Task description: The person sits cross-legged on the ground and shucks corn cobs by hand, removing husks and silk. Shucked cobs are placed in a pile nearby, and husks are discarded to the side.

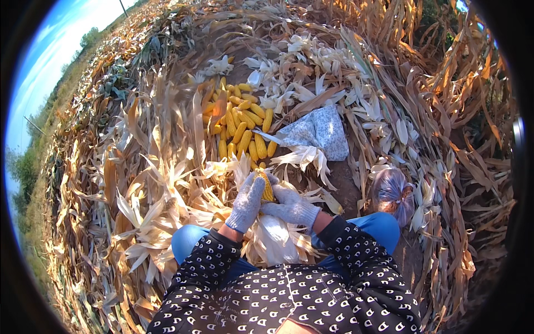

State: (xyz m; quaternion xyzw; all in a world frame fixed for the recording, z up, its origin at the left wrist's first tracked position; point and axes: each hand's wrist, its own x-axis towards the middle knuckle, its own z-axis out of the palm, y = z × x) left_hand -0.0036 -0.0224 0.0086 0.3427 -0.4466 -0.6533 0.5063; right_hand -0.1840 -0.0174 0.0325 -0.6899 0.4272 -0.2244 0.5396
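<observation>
My left hand (246,205), in a pale knitted glove, is closed round the left side of a yellow corn cob (266,186). From the right, my right hand (291,206), gloved alike, grips the same cob near its base. Pale husks (273,238) hang below the cob between my knees. Just beyond my hands lies a pile of husked yellow corn cobs (246,119). A speckled white and grey cloth (321,131) rests to the right of the pile.
A knotted, see-through plastic bag (392,192) with unclear contents lies by my right knee. Loose dry husks (146,213) cover the ground at left. Dry corn stalks (450,104) stand or lean at the right. Bare soil (348,183) shows between the cloth and the bag.
</observation>
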